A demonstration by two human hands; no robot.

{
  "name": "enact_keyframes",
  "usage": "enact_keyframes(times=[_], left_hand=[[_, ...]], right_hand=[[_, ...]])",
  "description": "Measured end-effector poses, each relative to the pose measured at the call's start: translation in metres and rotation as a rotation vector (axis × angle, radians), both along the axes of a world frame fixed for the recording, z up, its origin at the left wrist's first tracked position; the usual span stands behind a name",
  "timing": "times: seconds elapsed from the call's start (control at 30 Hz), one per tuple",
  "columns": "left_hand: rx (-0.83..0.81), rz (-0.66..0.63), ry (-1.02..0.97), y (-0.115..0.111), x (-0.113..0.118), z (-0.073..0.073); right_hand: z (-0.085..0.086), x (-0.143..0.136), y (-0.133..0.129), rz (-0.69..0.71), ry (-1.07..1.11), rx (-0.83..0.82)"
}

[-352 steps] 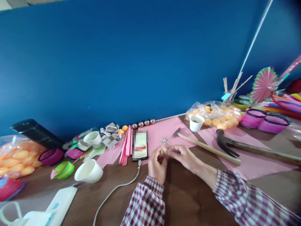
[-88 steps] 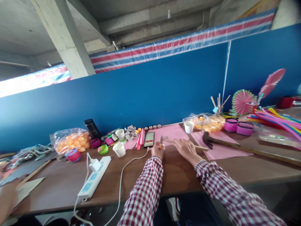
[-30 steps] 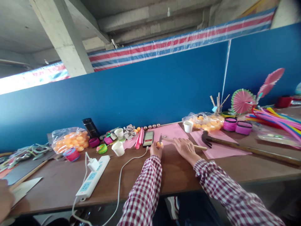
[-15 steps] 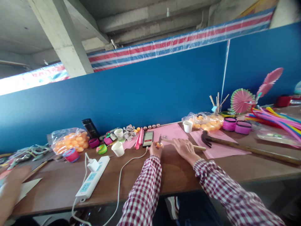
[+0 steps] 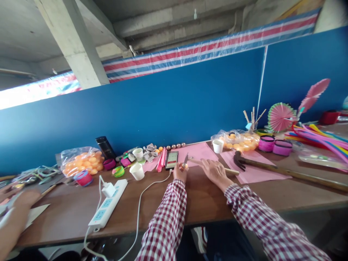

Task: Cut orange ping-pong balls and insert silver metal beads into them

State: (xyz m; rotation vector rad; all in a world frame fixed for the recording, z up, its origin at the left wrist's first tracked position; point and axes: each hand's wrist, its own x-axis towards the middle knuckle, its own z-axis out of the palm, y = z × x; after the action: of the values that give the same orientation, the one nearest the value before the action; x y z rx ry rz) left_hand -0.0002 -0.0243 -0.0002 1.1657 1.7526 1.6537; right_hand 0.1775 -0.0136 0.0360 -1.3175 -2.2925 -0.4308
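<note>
My left hand (image 5: pixel 180 172), in a checked sleeve, is closed around a small bladed tool (image 5: pixel 186 158). Its pointed metal blade sticks up; the handle is mostly hidden in my fingers, with a bit of orange showing. My right hand (image 5: pixel 214 171) grips a thin wooden stick (image 5: pixel 231 171) from above, its thumb side toward my left hand. The stick's left end lies close beside the blade; I cannot tell if they touch. Beneath and behind is a pink paper sheet (image 5: pixel 202 151). A phone (image 5: pixel 172 160) on a cable rests just behind my left hand.
To the right lies a hammer (image 5: pixel 272 168) across another pink sheet (image 5: pixel 250 175). Paper cups (image 5: pixel 136 171), a power strip (image 5: pixel 108 206) and bags of orange balls (image 5: pixel 83 162) stand around. Another person's hand (image 5: pixel 25 203) is at the far left.
The blade in my left hand has tilted slightly, and less orange shows. My right hand stays on the stick. At the far left, the other person's hand has shifted a little.
</note>
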Motion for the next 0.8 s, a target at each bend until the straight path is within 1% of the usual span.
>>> enact_keyframes(times=[0.1,0.2,0.37,0.43,0.53,0.8], left_hand=[[0.011,-0.016,-0.034,0.0000,0.0000,0.0009],[0.021,-0.025,-0.051,0.0008,0.0004,0.0011],[0.043,-0.008,-0.070,0.0029,0.0007,-0.0007],[0.054,-0.001,-0.075,0.0031,0.0003,-0.0015],[0.061,-0.004,-0.073,0.0030,-0.0001,-0.0023],[0.032,0.002,-0.030,0.0004,0.0008,0.0004]], right_hand=[[-0.0011,0.0000,0.0007,0.017,-0.007,0.003],[-0.0010,0.0005,0.0016,0.005,0.024,0.018],[-0.0003,0.0007,0.0017,-0.008,0.014,-0.023],[-0.0007,0.0004,0.0013,-0.002,0.023,-0.013],[-0.0021,-0.0001,0.0013,0.009,0.029,0.007],[-0.0014,-0.0002,0.0018,0.004,0.026,-0.012]])
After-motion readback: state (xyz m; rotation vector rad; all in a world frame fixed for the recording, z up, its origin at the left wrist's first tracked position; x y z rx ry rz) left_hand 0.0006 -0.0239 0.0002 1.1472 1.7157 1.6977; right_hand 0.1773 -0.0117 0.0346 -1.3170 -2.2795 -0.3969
